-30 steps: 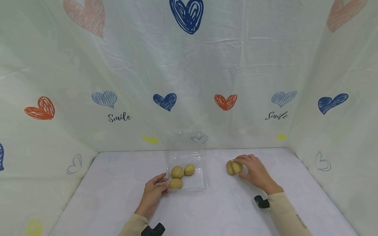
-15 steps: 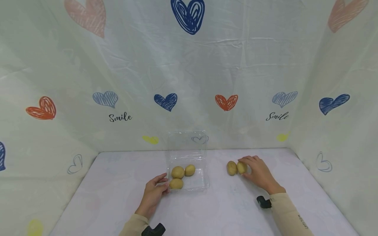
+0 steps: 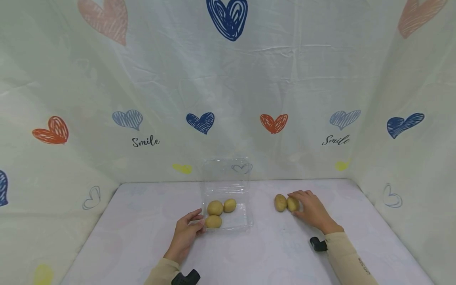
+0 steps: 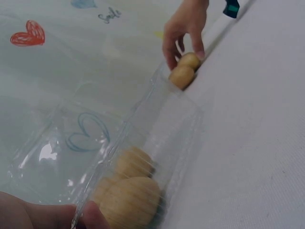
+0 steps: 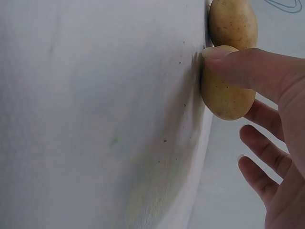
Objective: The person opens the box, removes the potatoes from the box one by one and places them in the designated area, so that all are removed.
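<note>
A clear plastic box [image 3: 240, 220] stands on the table with its lid [image 3: 225, 173] raised at the back. Three potatoes lie in its left and back part; one is the front potato [image 3: 213, 221]. My left hand [image 3: 184, 233] pinches the box's left rim between thumb and finger, as the left wrist view shows. To the right of the box, my right hand [image 3: 312, 209] holds a potato [image 5: 228, 98] between thumb and fingers, low at the tabletop. Close by its left side lies another potato [image 3: 280, 203]; in the right wrist view the two appear to touch.
A white cloth covers the table [image 3: 256, 257]. Behind it and at both sides hangs a pale curtain [image 3: 235, 91] printed with hearts and the word Smile. Dark wrist devices, such as the right wrist device [image 3: 318, 244], sit below each wrist.
My right hand has shifted slightly right with its potato, which now overlaps the neighbouring potato less. My left hand stays at the box rim.
</note>
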Action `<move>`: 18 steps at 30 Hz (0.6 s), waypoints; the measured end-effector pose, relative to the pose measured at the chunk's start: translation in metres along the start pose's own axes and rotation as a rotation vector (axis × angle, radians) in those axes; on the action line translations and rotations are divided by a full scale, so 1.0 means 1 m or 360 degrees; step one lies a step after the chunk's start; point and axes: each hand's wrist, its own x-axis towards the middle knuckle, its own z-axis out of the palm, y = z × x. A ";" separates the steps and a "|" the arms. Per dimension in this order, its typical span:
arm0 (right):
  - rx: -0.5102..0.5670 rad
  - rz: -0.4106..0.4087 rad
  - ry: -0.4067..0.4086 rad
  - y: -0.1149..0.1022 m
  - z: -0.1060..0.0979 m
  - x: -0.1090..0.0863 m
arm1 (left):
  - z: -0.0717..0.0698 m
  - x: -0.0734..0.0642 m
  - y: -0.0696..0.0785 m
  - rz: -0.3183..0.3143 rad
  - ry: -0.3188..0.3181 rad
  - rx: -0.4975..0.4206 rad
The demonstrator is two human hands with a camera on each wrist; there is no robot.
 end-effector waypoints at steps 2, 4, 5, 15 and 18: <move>0.0012 -0.0001 -0.0003 0.000 0.000 0.000 | 0.000 0.000 0.000 0.0001 -0.0001 -0.0001; 0.0023 -0.0002 -0.0008 0.000 0.001 -0.001 | 0.000 0.000 0.000 0.0002 -0.0002 -0.0003; 0.0028 0.0000 -0.0013 0.000 0.001 -0.001 | 0.000 -0.001 0.000 0.0002 -0.0003 -0.0005; 0.0018 -0.0007 -0.0009 -0.001 -0.001 -0.004 | 0.000 -0.002 0.001 -0.0007 0.0004 -0.0001; 0.0014 -0.0004 0.0000 -0.003 -0.003 -0.004 | 0.001 -0.001 0.001 -0.0006 0.0006 -0.0001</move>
